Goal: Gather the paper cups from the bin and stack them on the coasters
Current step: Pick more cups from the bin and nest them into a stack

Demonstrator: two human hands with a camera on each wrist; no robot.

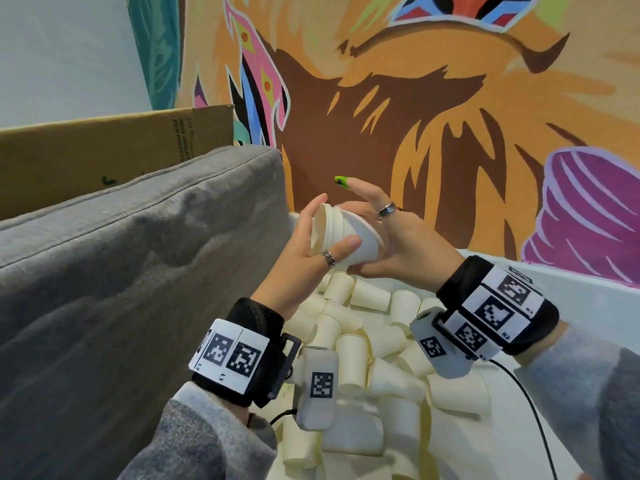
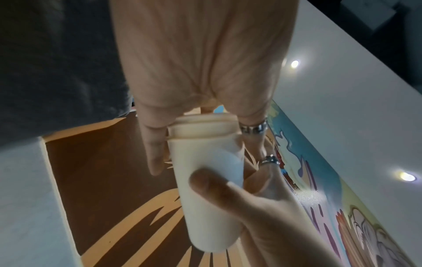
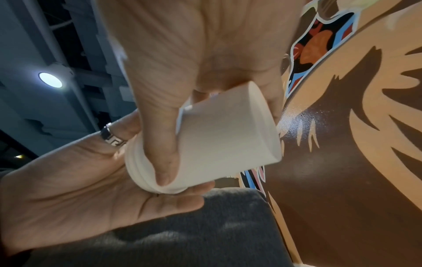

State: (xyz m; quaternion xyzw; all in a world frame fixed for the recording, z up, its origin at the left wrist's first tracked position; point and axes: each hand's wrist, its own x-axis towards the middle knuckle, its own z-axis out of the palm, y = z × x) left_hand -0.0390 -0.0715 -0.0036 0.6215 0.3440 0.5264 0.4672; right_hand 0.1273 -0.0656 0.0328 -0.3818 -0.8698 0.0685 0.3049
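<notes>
From the head view, the left hand (image 1: 313, 249) and the right hand (image 1: 391, 244) meet above the white plastic bin (image 1: 568, 299), both on a short nested stack of cream paper cups (image 1: 346, 233) held on its side, rims toward the left. The left hand's thumb and fingers curl round the rim end; the right hand grips the base end from the other side, its forefinger with a green nail sticking out straight. Below them loose cream paper cups (image 1: 349, 362) lie heaped in the bin, tumbled at all angles. Both wrists carry black straps with white square-code tags; the small letters on them are too small to read. A grey fabric sofa cushion (image 1: 138, 258) stands just left of the bin, a brown cardboard box (image 1: 104, 150) behind it with print I cannot read, and a painted orange-brown mural wall (image 1: 450, 98) behind all

From the left wrist view, the nested stack of cream paper cups (image 2: 205, 180) shows two rolled rims at the left hand (image 2: 200, 63), the right hand's thumb (image 2: 219, 189) across the smooth wall

From the right wrist view, the right hand (image 3: 205, 54) clasps the stack (image 3: 223, 137), whose rims press into the left hand's palm (image 3: 91, 189)
</notes>
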